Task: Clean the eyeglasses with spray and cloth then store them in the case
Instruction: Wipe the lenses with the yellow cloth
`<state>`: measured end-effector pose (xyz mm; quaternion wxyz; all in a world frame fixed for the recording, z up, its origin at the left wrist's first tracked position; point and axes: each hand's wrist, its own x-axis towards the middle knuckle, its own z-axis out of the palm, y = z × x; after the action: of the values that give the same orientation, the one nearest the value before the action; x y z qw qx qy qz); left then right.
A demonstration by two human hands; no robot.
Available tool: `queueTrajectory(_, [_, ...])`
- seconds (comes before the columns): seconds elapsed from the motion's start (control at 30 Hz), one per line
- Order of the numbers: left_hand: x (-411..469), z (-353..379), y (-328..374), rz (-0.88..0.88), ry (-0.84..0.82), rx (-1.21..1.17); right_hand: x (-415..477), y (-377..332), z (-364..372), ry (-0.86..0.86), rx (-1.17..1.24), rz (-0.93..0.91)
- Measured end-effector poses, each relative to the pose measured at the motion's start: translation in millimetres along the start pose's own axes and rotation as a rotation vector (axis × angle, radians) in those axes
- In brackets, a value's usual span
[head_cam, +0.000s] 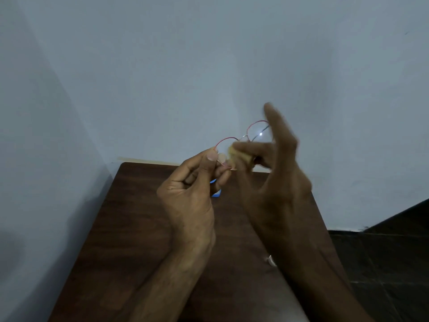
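Start at the fingertips, centre of the frame: the left hand's thumb and curled fingers pinch the rim of the eyeglasses at the lens nearer the left side. It is a narrow, tight grip with the thumbnail facing the camera. Right beside it, the right hand's thumb and bent fingers close on a small yellowish cloth, bunched up and pressed against that same lens. The right forefinger sticks straight up, clear of the cloth and crossing in front of the far lens. This hand is blurred, so I cannot tell exactly how the remaining fingers sit.

The eyeglasses have thin pinkish round rims and a silvery bridge. They are held up in the air, tilted so the far lens rises toward the upper right, with a bright glint on it. They are well above the table and touch only the fingers and the cloth.

Moving outward, the left hand and right hand come up from the bottom of the frame on bare forearms. Below them is a dark wooden table. A blue thing peeks out on it just behind the left hand, too hidden to identify. A small pale thing lies by the right forearm. A pale wall fills the upper frame, and dark floor shows at the lower right.
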<state>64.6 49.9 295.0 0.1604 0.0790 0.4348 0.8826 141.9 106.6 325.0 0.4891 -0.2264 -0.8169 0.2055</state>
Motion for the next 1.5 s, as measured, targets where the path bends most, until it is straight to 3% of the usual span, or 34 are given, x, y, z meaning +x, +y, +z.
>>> queueTrajectory(0.07, [2.7,-0.4,-1.7,-0.017,0.009,0.007,-9.1,-5.1,4.7,-0.017,-0.026,-0.086])
queueTrajectory(0.23, [0.1,1.3,-0.1,-0.057,-0.008,-0.032,6.3,10.6,-3.6,0.032,-0.029,0.038])
queueTrajectory(0.6, [-2.3,1.6,-1.6,0.022,-0.044,0.064,10.7,-2.8,4.3,-0.065,-0.033,-0.074])
queueTrajectory(0.8, [-3.5,1.0,1.8,0.039,-0.053,0.041,39.5,38.5,-16.3,0.109,-0.122,0.033])
queueTrajectory(0.97, [1.9,0.1,2.0,0.039,-0.039,0.035,13.8,30.5,-6.3,0.049,-0.056,-0.043])
queueTrajectory(1.1, [2.9,-3.0,-0.2,0.034,-0.051,0.043,30.6,51.7,-19.6,0.167,-0.083,0.035])
queueTrajectory(1.27, [2.7,-1.7,0.2,0.039,-0.055,0.056,20.2,29.9,-10.3,0.040,-0.066,-0.026])
queueTrajectory(1.33, [2.5,-2.6,-0.2,0.042,-0.067,0.056,15.7,32.1,-11.2,0.060,-0.099,-0.063])
queueTrajectory(1.43, [-2.0,-2.1,-0.4,0.057,-0.073,0.059,34.6,44.8,-17.9,0.140,-0.118,0.044])
queueTrajectory(1.5, [-2.9,-1.9,-0.2,0.074,-0.077,0.071,36.9,38.2,-16.1,0.095,-0.108,0.043])
